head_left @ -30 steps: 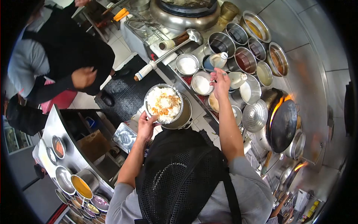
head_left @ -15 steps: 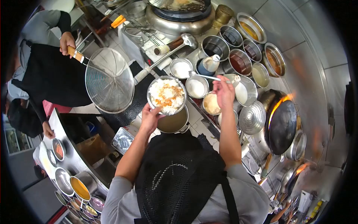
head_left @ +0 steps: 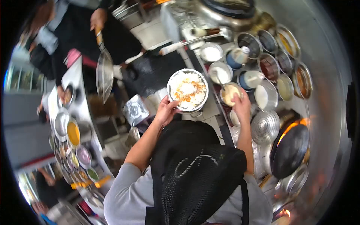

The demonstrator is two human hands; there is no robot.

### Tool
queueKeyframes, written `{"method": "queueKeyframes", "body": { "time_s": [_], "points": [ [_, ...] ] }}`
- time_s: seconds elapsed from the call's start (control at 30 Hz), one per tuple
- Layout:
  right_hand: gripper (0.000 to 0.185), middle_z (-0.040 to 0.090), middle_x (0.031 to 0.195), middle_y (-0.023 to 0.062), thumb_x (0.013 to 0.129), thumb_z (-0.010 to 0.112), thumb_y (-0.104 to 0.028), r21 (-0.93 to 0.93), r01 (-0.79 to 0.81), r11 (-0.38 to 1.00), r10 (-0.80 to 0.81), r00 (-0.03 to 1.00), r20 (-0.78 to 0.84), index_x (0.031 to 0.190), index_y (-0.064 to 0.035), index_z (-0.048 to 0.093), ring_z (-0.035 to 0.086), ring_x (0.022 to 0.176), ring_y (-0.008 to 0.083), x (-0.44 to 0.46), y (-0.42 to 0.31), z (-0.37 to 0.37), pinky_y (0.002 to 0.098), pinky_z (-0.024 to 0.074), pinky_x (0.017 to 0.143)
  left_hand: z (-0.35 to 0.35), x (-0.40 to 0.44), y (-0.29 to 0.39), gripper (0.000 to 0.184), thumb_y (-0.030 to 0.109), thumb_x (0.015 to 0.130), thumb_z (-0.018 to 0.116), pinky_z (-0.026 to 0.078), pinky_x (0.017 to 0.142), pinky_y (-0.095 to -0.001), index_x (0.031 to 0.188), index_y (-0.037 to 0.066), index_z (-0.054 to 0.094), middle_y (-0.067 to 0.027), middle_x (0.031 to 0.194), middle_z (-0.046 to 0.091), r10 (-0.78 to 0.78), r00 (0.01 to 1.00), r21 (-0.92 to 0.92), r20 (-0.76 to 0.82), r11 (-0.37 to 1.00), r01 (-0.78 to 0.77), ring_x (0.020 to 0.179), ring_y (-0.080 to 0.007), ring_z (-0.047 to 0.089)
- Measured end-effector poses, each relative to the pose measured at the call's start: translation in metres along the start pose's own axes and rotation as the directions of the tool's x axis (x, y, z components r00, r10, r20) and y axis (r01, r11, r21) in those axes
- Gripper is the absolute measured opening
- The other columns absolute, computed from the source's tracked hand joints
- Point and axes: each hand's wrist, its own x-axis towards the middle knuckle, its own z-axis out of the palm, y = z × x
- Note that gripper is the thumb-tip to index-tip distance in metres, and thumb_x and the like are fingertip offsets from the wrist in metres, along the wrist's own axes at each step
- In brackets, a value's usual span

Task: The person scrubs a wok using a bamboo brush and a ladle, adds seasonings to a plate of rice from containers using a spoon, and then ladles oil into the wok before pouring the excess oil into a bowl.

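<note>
My left hand (head_left: 167, 111) grips the near left edge of a metal bowl (head_left: 187, 91) of white rice with orange bits on top. On the right, my right hand (head_left: 242, 107) is closed around a thin metal spoon (head_left: 223, 86), partly blurred. Its far end reaches a small bowl of white powder (head_left: 220, 72). The fingers are over a container with pale beige contents (head_left: 230, 94). Another bowl of white powder (head_left: 211, 52) stands behind, with squeeze bottles (head_left: 251, 79) beside these bowls.
At right, a black wok (head_left: 290, 151) stands by flames, near a perforated ladle (head_left: 265, 127). Sauce pots (head_left: 268, 66) line the back right. A long-handled ladle (head_left: 225, 33) lies behind. At left, a co-worker's hand (head_left: 98, 19) holds a wire strainer (head_left: 104, 74) beside a counter of containers (head_left: 83, 98).
The view has shifted, with surroundings displaced. My right hand has moved down over the beige container, with the spoon's end now at the white powder. The co-worker's strainer has turned edge-on.
</note>
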Motion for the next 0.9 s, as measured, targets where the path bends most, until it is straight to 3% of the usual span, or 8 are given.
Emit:
{"method": "queueKeyframes", "body": {
  "time_s": [0.03, 0.1, 0.13, 0.33, 0.47, 0.67, 0.77, 0.9],
  "points": [
    [0.055, 0.073, 0.088, 0.0082, 0.101, 0.065, -0.026, -0.098, 0.057, 0.994, -0.052, 0.997, 0.06, 0.15, -0.0072, 0.048, 0.056, 0.061, 0.0077, 0.0, 0.019, -0.015, 0.0252, 0.0438, 0.049, 0.0, -0.022, -0.004, 0.033, -0.001, 0.094, 0.062, 0.066, 0.079, -0.0345, 0.127, 0.003, 0.058, -0.0128, 0.119, 0.071, 0.018, 0.999, -0.004, -0.034, 1.0, -0.018, 0.103, -0.0215, 0.072],
    [0.051, 0.073, 0.089, 0.0071, 0.102, 0.063, -0.025, -0.036, -0.055, 0.998, 0.059, 0.991, 0.121, 0.149, -0.0092, 0.05, 0.05, 0.056, 0.0051, -0.024, 0.015, -0.028, 0.0231, 0.0393, 0.047, -0.012, -0.065, -0.024, 0.033, 0.0, 0.094, 0.064, 0.064, 0.087, -0.0388, 0.127, 0.003, 0.058, -0.0128, 0.12, 0.071, 0.078, 0.989, -0.003, -0.127, 0.997, -0.08, 0.106, -0.0239, 0.072],
    [0.05, 0.074, 0.09, 0.0076, 0.104, 0.061, -0.023, -0.058, 0.005, 0.998, 0.007, 0.979, 0.203, 0.15, -0.0104, 0.049, 0.045, 0.054, 0.0027, -0.032, 0.022, -0.036, 0.0217, 0.036, 0.045, -0.013, -0.091, -0.033, 0.033, 0.0, 0.094, 0.064, 0.062, 0.092, -0.042, 0.127, 0.003, 0.059, -0.0126, 0.121, 0.071, 0.129, 0.969, -0.072, -0.208, 0.986, -0.147, 0.108, -0.0242, 0.071],
    [0.051, 0.064, 0.081, 0.0012, 0.105, 0.061, -0.024, -0.1, 0.083, 0.991, -0.02, 0.856, 0.516, 0.151, -0.0074, 0.046, 0.044, 0.053, 0.0021, -0.083, 0.021, -0.028, 0.0189, 0.0335, 0.045, -0.068, -0.244, -0.087, 0.029, 0.001, 0.094, 0.066, 0.062, 0.086, -0.0388, 0.121, 0.008, 0.061, -0.0085, 0.118, 0.071, 0.236, 0.819, -0.211, -0.523, 0.896, -0.392, 0.104, -0.0202, 0.071],
    [0.049, 0.064, 0.08, 0.0013, 0.103, 0.063, -0.022, -0.18, 0.286, 0.941, -0.079, 0.705, 0.705, 0.147, -0.005, 0.05, 0.047, 0.054, 0.0032, -0.106, 0.023, -0.01, 0.0201, 0.0357, 0.046, -0.102, -0.341, -0.114, 0.027, 0.0, 0.093, 0.066, 0.062, 0.082, -0.0387, 0.119, 0.008, 0.061, -0.0086, 0.112, 0.071, 0.32, 0.601, -0.154, -0.733, 0.781, -0.605, 0.1, -0.0221, 0.072],
    [0.047, 0.064, 0.078, 0.0012, 0.102, 0.064, -0.022, -0.235, 0.576, 0.783, -0.217, 0.606, 0.765, 0.145, -0.0041, 0.054, 0.05, 0.059, 0.0051, -0.161, 0.004, 0.019, 0.0234, 0.0407, 0.051, -0.173, -0.463, -0.158, 0.021, -0.004, 0.093, 0.062, 0.064, 0.083, -0.0444, 0.111, 0.004, 0.055, -0.0131, 0.111, 0.069, 0.279, 0.102, 0.074, -0.955, 0.555, -0.829, 0.099, -0.0267, 0.071],
    [0.047, 0.065, 0.08, 0.0019, 0.103, 0.064, -0.022, -0.254, 0.63, 0.734, -0.235, 0.586, 0.776, 0.144, -0.0035, 0.054, 0.049, 0.06, 0.0052, -0.199, 0.01, 0.039, 0.0241, 0.0406, 0.051, -0.21, -0.524, -0.163, 0.02, -0.004, 0.095, 0.059, 0.064, 0.08, -0.0419, 0.114, 0.003, 0.056, -0.0141, 0.112, 0.069, 0.225, -0.03, 0.135, -0.974, 0.467, -0.874, 0.097, -0.0282, 0.072],
    [0.045, 0.066, 0.081, 0.0026, 0.102, 0.065, -0.02, -0.264, 0.615, 0.743, -0.176, 0.561, 0.809, 0.143, -0.0035, 0.056, 0.05, 0.062, 0.0069, -0.262, 0.053, 0.065, 0.0251, 0.0426, 0.054, -0.257, -0.593, -0.172, 0.03, -0.004, 0.095, 0.059, 0.06, 0.092, -0.0454, 0.123, 0.005, 0.054, -0.0127, 0.121, 0.066, 0.239, -0.133, 0.222, -0.962, 0.4, -0.889, 0.108, -0.0269, 0.068]
  ]
}}
